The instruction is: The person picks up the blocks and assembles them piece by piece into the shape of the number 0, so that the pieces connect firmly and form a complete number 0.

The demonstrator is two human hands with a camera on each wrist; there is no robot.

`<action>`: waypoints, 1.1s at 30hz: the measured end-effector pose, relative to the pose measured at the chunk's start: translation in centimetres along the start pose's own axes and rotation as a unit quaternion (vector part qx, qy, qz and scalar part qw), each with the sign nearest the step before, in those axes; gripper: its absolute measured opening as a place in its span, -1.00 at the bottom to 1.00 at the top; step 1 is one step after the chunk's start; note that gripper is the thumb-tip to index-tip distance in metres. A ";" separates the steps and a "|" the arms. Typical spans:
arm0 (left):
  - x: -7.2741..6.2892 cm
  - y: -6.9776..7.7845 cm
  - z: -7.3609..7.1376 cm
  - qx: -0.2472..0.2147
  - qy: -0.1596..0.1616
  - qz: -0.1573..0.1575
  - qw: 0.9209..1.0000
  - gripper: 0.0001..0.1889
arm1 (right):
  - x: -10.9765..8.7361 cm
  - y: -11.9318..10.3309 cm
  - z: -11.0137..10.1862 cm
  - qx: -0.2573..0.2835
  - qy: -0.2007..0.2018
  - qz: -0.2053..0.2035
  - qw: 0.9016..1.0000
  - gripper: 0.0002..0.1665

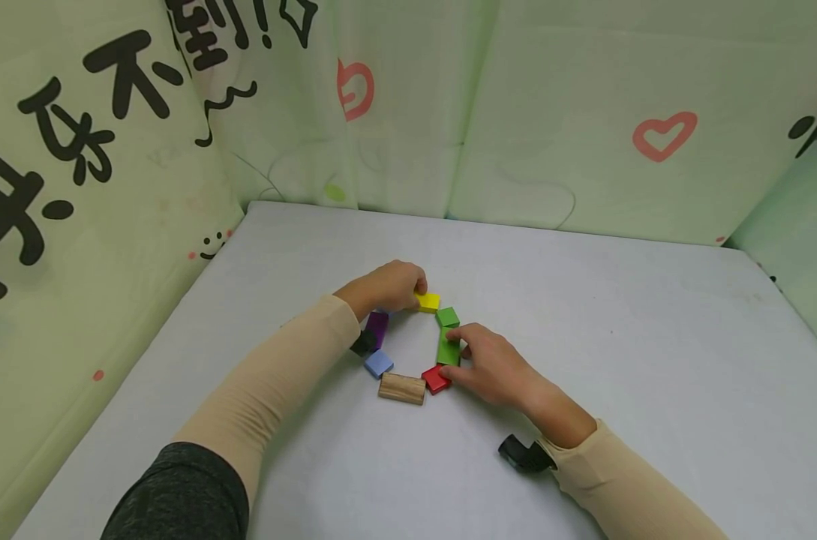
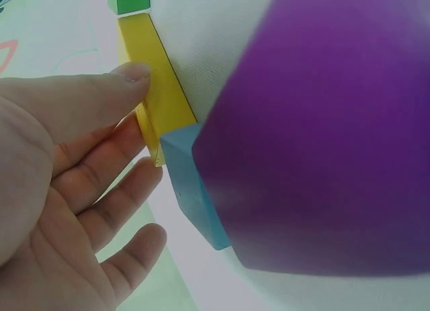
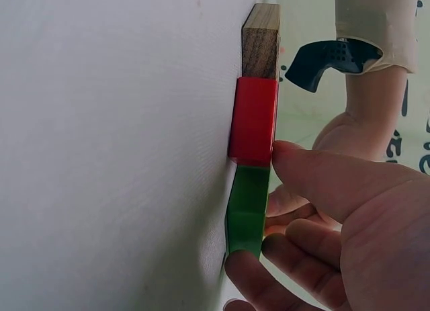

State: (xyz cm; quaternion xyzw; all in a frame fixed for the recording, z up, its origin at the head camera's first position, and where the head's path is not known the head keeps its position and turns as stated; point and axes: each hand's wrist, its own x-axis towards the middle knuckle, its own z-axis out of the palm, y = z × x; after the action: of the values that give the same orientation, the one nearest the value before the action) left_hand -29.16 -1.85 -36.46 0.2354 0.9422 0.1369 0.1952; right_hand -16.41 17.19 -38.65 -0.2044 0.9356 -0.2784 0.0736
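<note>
Colored blocks form a ring on the white table [image 1: 624, 390]. My left hand [image 1: 391, 285] pinches the long yellow block [image 2: 160, 89] at the ring's far side, with the thumb on one face and fingertips behind it. A blue block [image 2: 191, 190] meets the yellow block's end; a large purple block [image 2: 329, 136] fills the near part of the left wrist view. On the ring's right side, my right hand [image 1: 492, 364] touches the red block [image 3: 254, 119] with its thumb. Its index fingertip reaches the long green block [image 1: 449, 346], fingers spread and fairly relaxed.
A small green block [image 1: 448, 316] sits between the yellow and long green blocks. A wooden block [image 1: 402, 388] and a light blue block [image 1: 379, 364] make up the near side. Black wrist cameras [image 1: 524, 454] hang from the sleeves. Printed curtains [image 1: 570, 112] stand behind the table.
</note>
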 end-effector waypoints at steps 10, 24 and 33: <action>0.1 0.0 0.1 -0.003 -0.002 -0.003 1.000 -0.68 | 0.1 0.1 -0.1 -0.002 -0.003 0.003 1.000 -0.38; -0.4 -0.2 0.0 -0.008 -0.003 -0.004 1.000 -0.59 | -0.4 0.2 -0.2 0.002 0.049 -0.011 0.999 -0.42; -2.4 -0.6 -0.5 -0.023 0.043 0.002 0.999 -0.44 | -0.8 0.6 -1.3 -0.032 0.056 -0.020 0.998 -0.37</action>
State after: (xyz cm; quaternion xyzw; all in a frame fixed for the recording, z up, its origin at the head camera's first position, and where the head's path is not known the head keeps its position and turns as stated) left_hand -27.65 -3.69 -35.48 0.2271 0.9458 0.1686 0.1595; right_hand -16.21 18.60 -37.84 -0.2093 0.9423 -0.2610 0.0095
